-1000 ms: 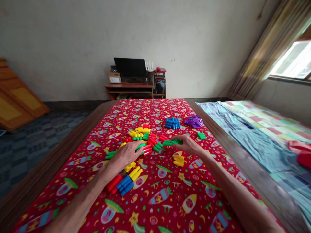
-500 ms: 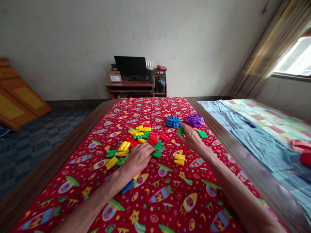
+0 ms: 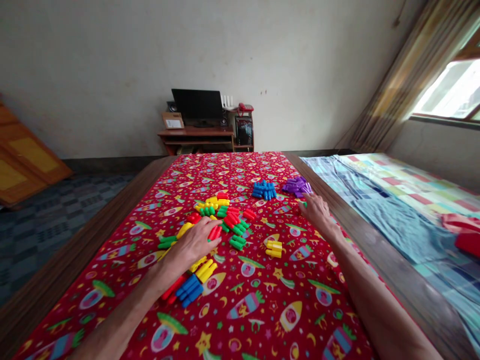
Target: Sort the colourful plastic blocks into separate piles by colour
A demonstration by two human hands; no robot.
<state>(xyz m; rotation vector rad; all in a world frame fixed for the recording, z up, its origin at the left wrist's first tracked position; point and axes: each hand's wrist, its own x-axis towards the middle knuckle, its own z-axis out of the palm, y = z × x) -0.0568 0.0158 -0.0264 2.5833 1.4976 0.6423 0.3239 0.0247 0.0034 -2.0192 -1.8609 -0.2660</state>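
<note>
A mixed pile of red, yellow and green plastic pieces (image 3: 221, 215) lies on the red rocket-print cloth (image 3: 262, 310). My left hand (image 3: 193, 243) rests at the pile's near edge, fingers curled round a red piece (image 3: 215, 232). Blue, yellow and red pieces (image 3: 192, 286) lie under its wrist. My right hand (image 3: 318, 212) reaches to the cloth's right side just below the purple group (image 3: 297, 186), fingers closed, a bit of green piece (image 3: 303, 204) showing at its tips. A blue group (image 3: 264, 190) sits left of the purple one. Yellow pieces (image 3: 273, 248) and green pieces (image 3: 237, 242) lie between my hands.
The cloth covers a long wooden table whose bare edge (image 3: 378, 250) runs along the right. A bed with a patterned sheet (image 3: 412, 210) stands beside it. A desk with a monitor (image 3: 198, 107) is at the far wall, a curtained window (image 3: 450, 90) at right.
My right hand carried a green piece from the middle pile out to the right, under the purple group. My left hand shifted about the pile's near edge and now curls on a red piece.
</note>
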